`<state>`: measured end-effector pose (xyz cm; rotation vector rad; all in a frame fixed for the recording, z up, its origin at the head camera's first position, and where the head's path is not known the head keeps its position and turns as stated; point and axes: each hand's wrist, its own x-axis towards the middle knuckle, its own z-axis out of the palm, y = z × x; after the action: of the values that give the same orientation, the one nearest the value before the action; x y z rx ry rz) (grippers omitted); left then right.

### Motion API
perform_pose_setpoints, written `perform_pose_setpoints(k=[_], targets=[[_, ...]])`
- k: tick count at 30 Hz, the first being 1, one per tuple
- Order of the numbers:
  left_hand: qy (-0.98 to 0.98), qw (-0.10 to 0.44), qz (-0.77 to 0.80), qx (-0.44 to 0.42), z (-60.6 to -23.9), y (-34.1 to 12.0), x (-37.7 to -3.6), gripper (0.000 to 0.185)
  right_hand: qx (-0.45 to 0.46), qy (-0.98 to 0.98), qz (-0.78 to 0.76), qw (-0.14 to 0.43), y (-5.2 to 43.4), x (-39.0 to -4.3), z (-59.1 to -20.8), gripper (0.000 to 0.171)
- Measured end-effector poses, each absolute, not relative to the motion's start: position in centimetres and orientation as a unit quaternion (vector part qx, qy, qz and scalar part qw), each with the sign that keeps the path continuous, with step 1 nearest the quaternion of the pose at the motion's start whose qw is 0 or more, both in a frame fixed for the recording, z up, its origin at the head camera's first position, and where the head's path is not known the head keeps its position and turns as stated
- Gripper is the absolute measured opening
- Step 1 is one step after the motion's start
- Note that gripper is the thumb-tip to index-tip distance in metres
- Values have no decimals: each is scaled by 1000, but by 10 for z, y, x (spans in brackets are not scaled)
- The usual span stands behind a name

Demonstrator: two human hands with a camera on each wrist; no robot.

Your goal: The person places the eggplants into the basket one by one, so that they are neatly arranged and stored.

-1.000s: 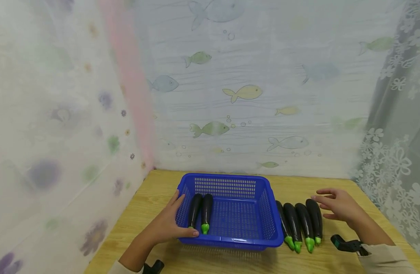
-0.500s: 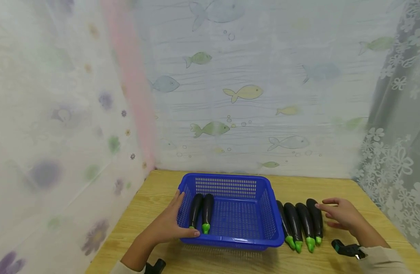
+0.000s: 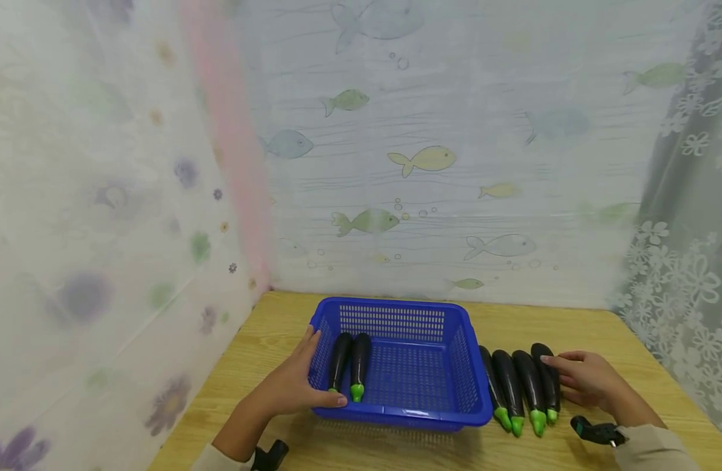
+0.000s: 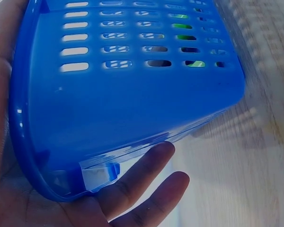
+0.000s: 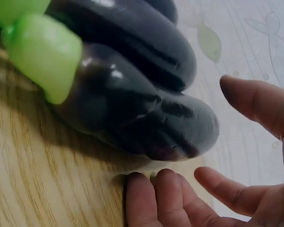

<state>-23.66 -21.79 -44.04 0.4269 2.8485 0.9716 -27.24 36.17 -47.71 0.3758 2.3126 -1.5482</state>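
A blue plastic basket (image 3: 408, 415) stands on the table, gripped by my left hand (image 3: 296, 383) at its near left corner. The thumb lies over the front rim and the fingers run along the outer left wall. Inside, two dark eggplants (image 3: 361, 363) with green stem ends lie side by side at the left. Several more eggplants (image 3: 529, 386) lie in a row to the basket's right. Beside the rightmost eggplant (image 5: 132, 109) is my right hand (image 3: 590, 379). In the right wrist view its thumb and fingers are spread apart around the rounded end, with gaps showing between.
The wooden table (image 3: 537, 320) ends at a wall sheet (image 3: 431, 248) printed with fish. Another patterned sheet (image 3: 119, 261) hangs along the left side, and a lace curtain (image 3: 679, 281) on the right.
My right hand has come down lower beside the rightmost eggplant. The left hand keeps its hold on the basket, and the eggplants have not moved.
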Motion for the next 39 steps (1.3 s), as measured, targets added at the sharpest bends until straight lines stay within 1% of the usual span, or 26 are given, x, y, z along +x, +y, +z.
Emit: perform_pose_setpoints(k=[9, 15, 19, 28, 39], targets=[[937, 54, 317, 138, -439, -216, -237, 138, 139, 779, -581, 189, 367, -275, -476, 108], [936, 50, 320, 141, -440, -217, -237, 138, 134, 805, -547, 188, 362, -276, -474, 109], [935, 53, 320, 142, -440, -216, -237, 140, 130, 820, -527, 185, 360, -275, -474, 106], [935, 55, 320, 138, -437, -219, -235, 136, 116, 831, -517, 170, 353, -275, -475, 100], [933, 61, 325, 141, -437, -217, -235, 138, 129, 830, -516, 166, 358, -272, -476, 96]])
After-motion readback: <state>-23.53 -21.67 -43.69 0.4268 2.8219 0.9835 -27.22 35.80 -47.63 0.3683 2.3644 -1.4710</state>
